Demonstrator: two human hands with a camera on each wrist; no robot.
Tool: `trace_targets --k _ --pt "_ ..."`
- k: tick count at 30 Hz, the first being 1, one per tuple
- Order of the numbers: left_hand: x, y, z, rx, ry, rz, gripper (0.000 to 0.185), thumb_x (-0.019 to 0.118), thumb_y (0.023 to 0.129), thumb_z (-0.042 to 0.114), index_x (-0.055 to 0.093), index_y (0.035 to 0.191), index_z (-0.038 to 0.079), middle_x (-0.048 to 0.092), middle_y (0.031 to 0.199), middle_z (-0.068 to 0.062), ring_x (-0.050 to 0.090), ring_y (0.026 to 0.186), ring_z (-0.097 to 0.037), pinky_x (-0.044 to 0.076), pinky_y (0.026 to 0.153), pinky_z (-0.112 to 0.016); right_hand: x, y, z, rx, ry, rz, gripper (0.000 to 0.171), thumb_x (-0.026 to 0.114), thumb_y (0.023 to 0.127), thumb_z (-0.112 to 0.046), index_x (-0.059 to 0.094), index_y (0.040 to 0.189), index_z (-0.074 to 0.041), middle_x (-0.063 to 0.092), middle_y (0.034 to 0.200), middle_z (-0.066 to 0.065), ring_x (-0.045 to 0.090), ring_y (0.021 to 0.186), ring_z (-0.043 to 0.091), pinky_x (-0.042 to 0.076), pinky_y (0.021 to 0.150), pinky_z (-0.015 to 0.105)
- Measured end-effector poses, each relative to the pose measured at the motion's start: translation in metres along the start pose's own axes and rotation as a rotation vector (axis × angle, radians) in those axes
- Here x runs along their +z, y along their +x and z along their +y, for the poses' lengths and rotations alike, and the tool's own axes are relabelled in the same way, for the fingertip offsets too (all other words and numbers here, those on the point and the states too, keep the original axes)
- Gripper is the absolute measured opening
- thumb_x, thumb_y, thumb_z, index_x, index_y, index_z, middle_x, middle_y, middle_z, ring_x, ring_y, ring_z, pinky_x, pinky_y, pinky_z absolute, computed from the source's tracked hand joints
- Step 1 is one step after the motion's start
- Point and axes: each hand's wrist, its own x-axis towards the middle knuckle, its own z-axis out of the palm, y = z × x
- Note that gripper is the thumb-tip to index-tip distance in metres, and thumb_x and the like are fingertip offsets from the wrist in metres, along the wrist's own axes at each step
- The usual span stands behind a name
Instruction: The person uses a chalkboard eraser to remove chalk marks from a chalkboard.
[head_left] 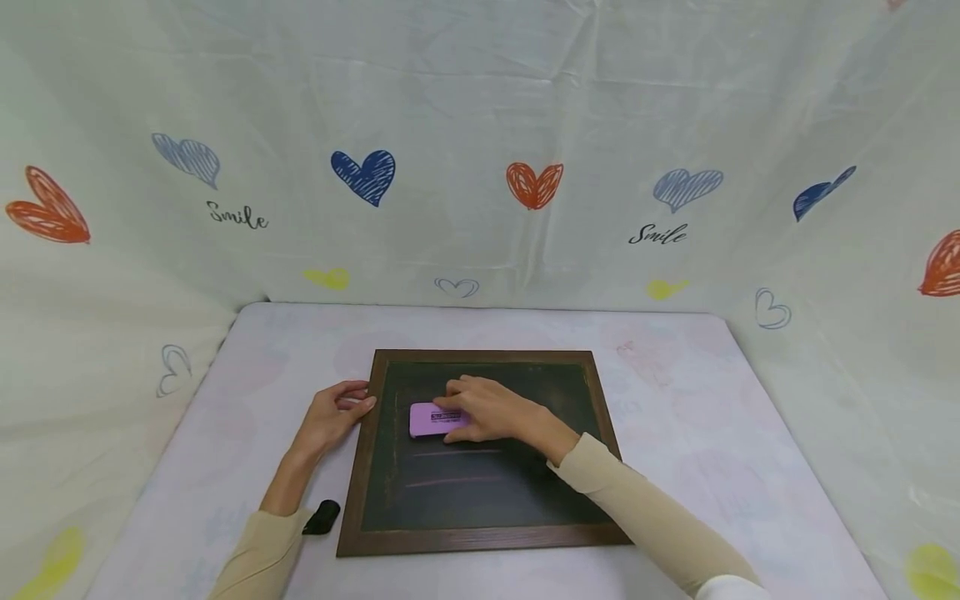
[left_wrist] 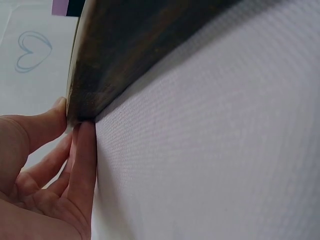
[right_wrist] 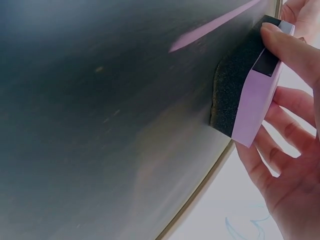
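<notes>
A chalkboard in a brown wooden frame lies on the table, with two pink chalk lines across its dark surface. My right hand grips a pink eraser with a black felt underside, thumb on one long side and fingers on the other. In the right wrist view the felt faces the board near one chalk line. At the board's left edge my left hand pinches the frame, thumb at the upper edge and fingers low against the side.
A pale patterned cloth covers the table. Behind it hangs a white curtain printed with hearts and "Smile". Beside the left cuff is a small black object.
</notes>
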Motion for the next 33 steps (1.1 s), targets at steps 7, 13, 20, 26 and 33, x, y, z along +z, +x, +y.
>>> trace_targets --k 7,13,20,26,33 --pt "0.001 0.000 0.000 -0.008 0.002 -0.001 0.048 0.069 0.100 0.020 0.056 0.138 -0.008 0.065 0.125 -0.026 0.064 0.111 -0.039 0.051 0.093 -0.048 -0.002 -0.016 0.007 0.016 0.002 0.007 0.059 0.079 0.090 -0.044 0.068 0.135 -0.008 0.066 0.109 0.004 0.052 0.087 0.014 0.045 0.078 0.026" --pt "0.001 0.000 0.001 -0.014 -0.006 0.001 0.049 0.069 0.100 0.020 0.056 0.138 -0.007 0.064 0.125 -0.026 0.063 0.112 -0.040 0.050 0.095 -0.050 -0.003 -0.029 0.013 0.032 0.006 0.020 0.059 0.080 0.089 -0.043 0.068 0.135 -0.007 0.065 0.108 0.004 0.050 0.086 0.013 0.044 0.077 0.026" --pt "0.001 -0.001 0.001 -0.013 -0.015 -0.004 0.049 0.070 0.099 0.019 0.056 0.137 -0.008 0.065 0.124 -0.027 0.063 0.110 -0.039 0.051 0.093 -0.049 -0.005 -0.043 0.019 0.040 0.021 0.032 0.058 0.081 0.089 -0.041 0.069 0.134 -0.005 0.064 0.104 0.003 0.048 0.084 0.012 0.043 0.075 0.026" --pt "0.000 -0.002 0.001 -0.027 -0.019 0.002 0.048 0.070 0.099 0.019 0.056 0.138 -0.007 0.065 0.124 -0.026 0.063 0.110 -0.038 0.051 0.093 -0.047 -0.007 -0.053 0.023 0.067 0.016 0.023 0.060 0.080 0.089 -0.043 0.068 0.135 -0.006 0.065 0.107 0.004 0.049 0.086 0.012 0.044 0.075 0.025" --pt "0.000 -0.002 0.001 -0.016 -0.020 -0.002 0.050 0.071 0.099 0.020 0.056 0.138 -0.008 0.064 0.124 -0.027 0.063 0.111 -0.040 0.051 0.094 -0.051 -0.008 -0.064 0.028 0.075 0.033 0.039 0.058 0.081 0.089 -0.040 0.069 0.133 -0.005 0.065 0.105 0.004 0.050 0.086 0.013 0.044 0.074 0.025"
